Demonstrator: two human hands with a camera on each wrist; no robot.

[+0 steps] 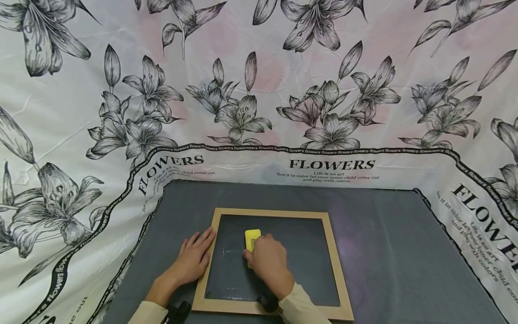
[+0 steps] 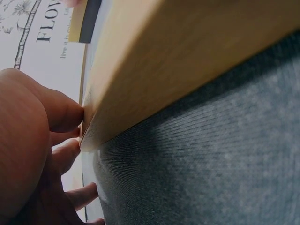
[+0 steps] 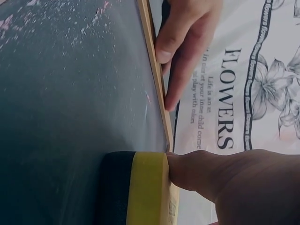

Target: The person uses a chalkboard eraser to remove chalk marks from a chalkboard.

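A small blackboard (image 1: 299, 247) in a light wooden frame (image 1: 335, 265) lies on the dark grey cloth. My right hand (image 1: 270, 261) grips a yellow board eraser (image 1: 252, 236) near the middle of the board. In the right wrist view, the thumb presses the eraser's (image 3: 147, 187) end, and its dark felt side faces the board. My left hand (image 1: 189, 260) rests along the frame's left side with fairly straight fingers. In the left wrist view, its fingertips (image 2: 70, 112) touch the wooden edge. Pale and pink chalk specks (image 3: 101, 14) show on the board's surface.
The table carries a white cloth (image 1: 243, 164) with black lily drawings and FLOWERS lettering around the dark grey area (image 1: 388, 252). Black wrist straps (image 1: 178, 310) sit at both wrists, near the frame's lower edge.
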